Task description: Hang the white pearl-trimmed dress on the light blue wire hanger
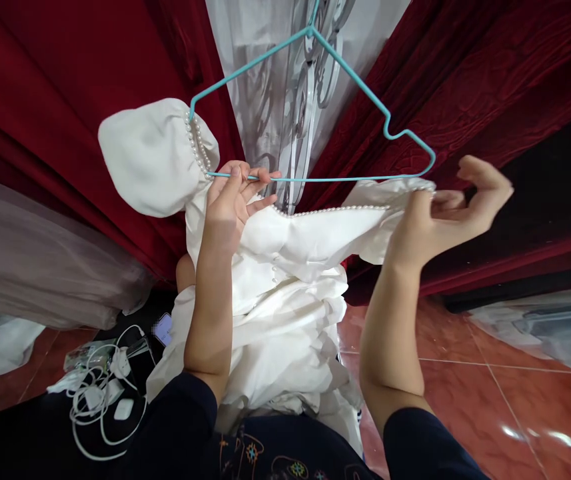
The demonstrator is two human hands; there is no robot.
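A light-blue clothes hanger [345,179] is up in front of me, its hook cut off by the top edge. One end of it sits inside the left puffed sleeve of a white dress [270,313] with pearl-bead trim. My left hand [238,193] pinches the hanger's bottom bar close to that sleeve. Over at the hanger's other end, my right hand [445,213] grips the dress's pearl-edged right shoulder between thumb and fingers, just below the bar; its index finger is raised. The skirt falls in folds over my lap.
White cables [98,400], a small white case [124,409] and a phone [162,329] lie on a black surface at lower left. Red curtains [90,60] hang behind, with a white metal scroll frame [305,113] between them. Red tiles [465,373] cover the floor.
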